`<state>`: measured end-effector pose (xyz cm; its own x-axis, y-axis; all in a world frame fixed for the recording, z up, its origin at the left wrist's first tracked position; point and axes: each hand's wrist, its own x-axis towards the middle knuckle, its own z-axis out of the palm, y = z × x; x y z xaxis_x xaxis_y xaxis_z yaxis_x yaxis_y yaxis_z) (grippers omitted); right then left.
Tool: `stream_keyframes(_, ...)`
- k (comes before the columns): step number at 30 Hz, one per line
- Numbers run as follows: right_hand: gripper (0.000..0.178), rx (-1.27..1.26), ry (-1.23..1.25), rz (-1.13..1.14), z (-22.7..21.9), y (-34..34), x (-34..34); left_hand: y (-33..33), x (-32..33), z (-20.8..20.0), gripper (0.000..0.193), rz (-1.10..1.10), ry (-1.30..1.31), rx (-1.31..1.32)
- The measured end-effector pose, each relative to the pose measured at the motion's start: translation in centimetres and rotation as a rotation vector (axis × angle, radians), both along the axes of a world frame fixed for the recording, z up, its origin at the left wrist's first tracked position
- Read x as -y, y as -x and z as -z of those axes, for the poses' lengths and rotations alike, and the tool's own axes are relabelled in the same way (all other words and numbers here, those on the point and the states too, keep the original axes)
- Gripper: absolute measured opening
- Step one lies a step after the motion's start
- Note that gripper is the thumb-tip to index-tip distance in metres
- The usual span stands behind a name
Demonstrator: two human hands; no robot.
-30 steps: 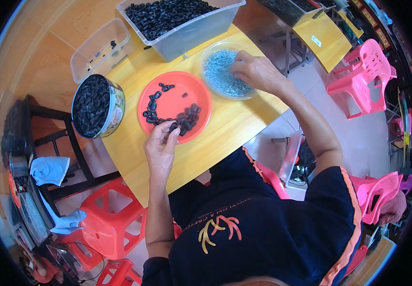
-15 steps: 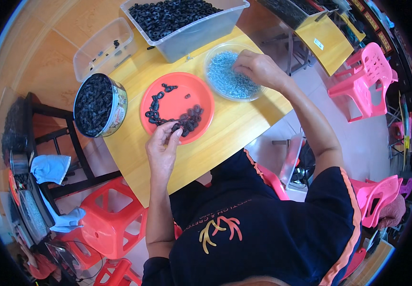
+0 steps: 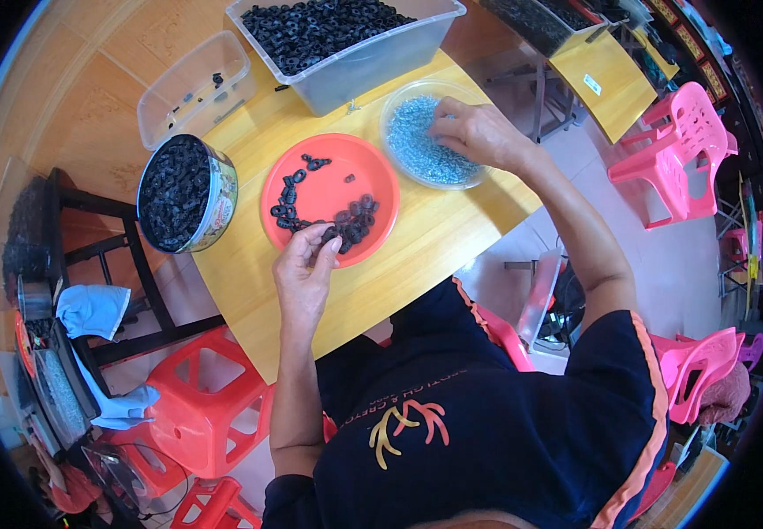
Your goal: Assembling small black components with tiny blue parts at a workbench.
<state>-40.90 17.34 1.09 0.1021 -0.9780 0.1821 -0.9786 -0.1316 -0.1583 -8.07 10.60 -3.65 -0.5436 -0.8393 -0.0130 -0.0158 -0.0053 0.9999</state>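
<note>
My left hand point(image 3: 304, 269) is at the near rim of a red plate point(image 3: 324, 163), thumb and fingers pinching a small black ring-shaped part point(image 3: 329, 234). Black ring parts point(image 3: 286, 198) lie in a curve along the plate's left side, and a heap of dark round parts point(image 3: 357, 216) sits at its lower right. My right hand point(image 3: 478, 132) is over a round clear bowl point(image 3: 396, 172) of small shiny bluish pieces point(image 3: 426, 145). Its fingers are bent together at the pieces; whatever is between the fingertips is too small to make out.
A large clear bin point(image 3: 355, 79) of black parts stands at the table's far edge. Left of the plate are a round tub point(image 3: 221, 203) of black parts and a shallow clear box point(image 3: 157, 123). Red stools point(image 3: 196, 406) stand lower left, a pink chair point(image 3: 690, 167) at right.
My right hand's fingers have shifted slightly within the bowl, with the hand turning a little. My left hand keeps its pinch on the black ring-shaped part.
</note>
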Motion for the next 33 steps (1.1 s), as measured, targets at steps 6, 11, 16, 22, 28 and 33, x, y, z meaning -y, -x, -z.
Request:
stream_keyframes(6,0.015,0.132,0.072,-0.075,0.2,0.5,0.2,-0.1,0.1,0.2,0.020,-0.010,0.006,0.014)
stream_keyframes(11,0.015,0.738,0.003,0.174,0.8,0.5,-0.2,0.2,-0.1,-0.5,0.020,-0.003,-0.006,0.006)
stream_keyframes(16,0.021,1.174,-0.076,0.250,-0.4,-1.7,-0.3,0.8,-0.6,-1.1,0.020,0.043,-0.051,-0.033)
stream_keyframes(22,0.017,1.427,-0.241,0.041,-1.7,-8.3,-0.7,2.2,-1.2,-2.5,0.022,0.062,-0.081,-0.074)
stream_keyframes(28,0.019,1.569,-0.353,-0.054,-1.0,-11.1,-0.3,2.3,-1.7,-3.3,0.020,0.088,-0.073,-0.146)
stream_keyframes(33,0.016,1.534,-0.335,-0.074,-2.2,-12.0,-0.2,1.5,-1.7,-3.4,0.022,0.119,-0.027,-0.157)
